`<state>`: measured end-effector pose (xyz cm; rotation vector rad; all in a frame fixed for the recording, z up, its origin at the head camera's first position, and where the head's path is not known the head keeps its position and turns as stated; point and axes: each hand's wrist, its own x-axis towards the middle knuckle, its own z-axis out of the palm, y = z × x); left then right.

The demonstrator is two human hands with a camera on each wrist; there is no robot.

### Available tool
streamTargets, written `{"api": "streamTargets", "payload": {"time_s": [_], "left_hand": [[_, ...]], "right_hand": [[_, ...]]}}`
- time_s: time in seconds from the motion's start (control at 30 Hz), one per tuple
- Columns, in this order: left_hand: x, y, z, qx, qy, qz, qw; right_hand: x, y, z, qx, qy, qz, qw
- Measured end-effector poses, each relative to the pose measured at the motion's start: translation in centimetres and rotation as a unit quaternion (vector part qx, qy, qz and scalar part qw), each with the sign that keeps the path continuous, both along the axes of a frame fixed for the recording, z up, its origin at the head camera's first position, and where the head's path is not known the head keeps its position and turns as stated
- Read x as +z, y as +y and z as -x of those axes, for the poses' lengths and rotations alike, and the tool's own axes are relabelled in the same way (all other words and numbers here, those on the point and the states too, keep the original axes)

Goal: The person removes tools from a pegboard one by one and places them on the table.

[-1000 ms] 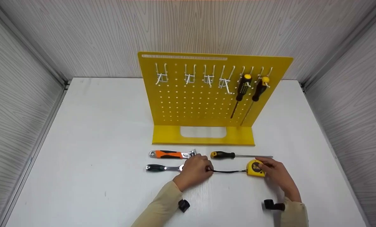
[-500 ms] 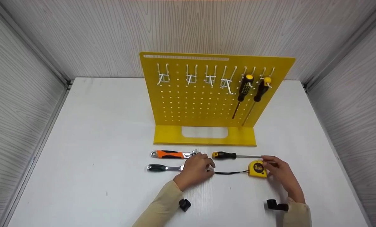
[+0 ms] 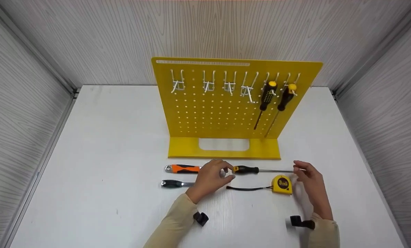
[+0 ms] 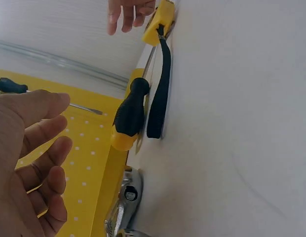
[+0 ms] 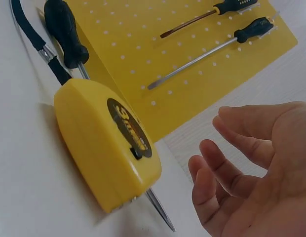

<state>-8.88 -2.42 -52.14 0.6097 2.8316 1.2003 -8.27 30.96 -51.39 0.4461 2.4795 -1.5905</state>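
On the table lies a screwdriver [image 3: 246, 169] with a black and yellow handle and a metal shaft pointing right. My left hand [image 3: 210, 177] hovers at its handle end, thumb and fingers apart and holding nothing. Close to the shaft tip is my right hand [image 3: 310, 177], also with nothing between its loosely bent fingers. A yellow tape measure [image 5: 101, 145] lies just left of my right hand, and its black strap [image 4: 160, 94] stretches left along the table. Under my left hand, the metal heads of an orange-handled adjustable wrench [image 3: 184, 168] and a dark-handled ratchet-like tool [image 3: 172, 184] are hidden in the head view.
A yellow pegboard [image 3: 222, 117] stands behind the tools on its base. Two screwdrivers, one thicker-handled [image 3: 268, 96] and one slimmer [image 3: 287, 98], hang at its right. Several white hooks [image 3: 208, 86] further left carry nothing. Walls enclose the table on the sides and back.
My left hand has let go of the strap and risen toward the loose screwdriver's handle. My right hand has left the tape measure and moved right and up to the shaft tip.
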Motion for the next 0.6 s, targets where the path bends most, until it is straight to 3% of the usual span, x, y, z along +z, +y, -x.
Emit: {"api": "streamTargets", "payload": {"time_s": [0.17, 0.3, 0.47, 0.6], "left_hand": [[1.4, 0.2, 1.1, 0.015, 0.029, -0.048, 0.9983], [2.7, 0.6, 2.3, 0.019, 0.053, -0.096, 0.9938], [4.4, 1.3, 3.8, 0.030, 0.049, -0.142, 0.9883], [5.9, 1.9, 4.5, 0.025, 0.029, -0.174, 0.9840]], "right_hand": [[0.2, -1.5, 0.8, -0.034, 0.041, 0.042, 0.998], [0.3, -3.0, 1.4, -0.046, 0.045, 0.062, 0.996], [0.7, -4.6, 2.1, -0.053, 0.063, 0.087, 0.993], [0.9, -6.0, 2.5, -0.046, 0.107, 0.140, 0.983]]}}
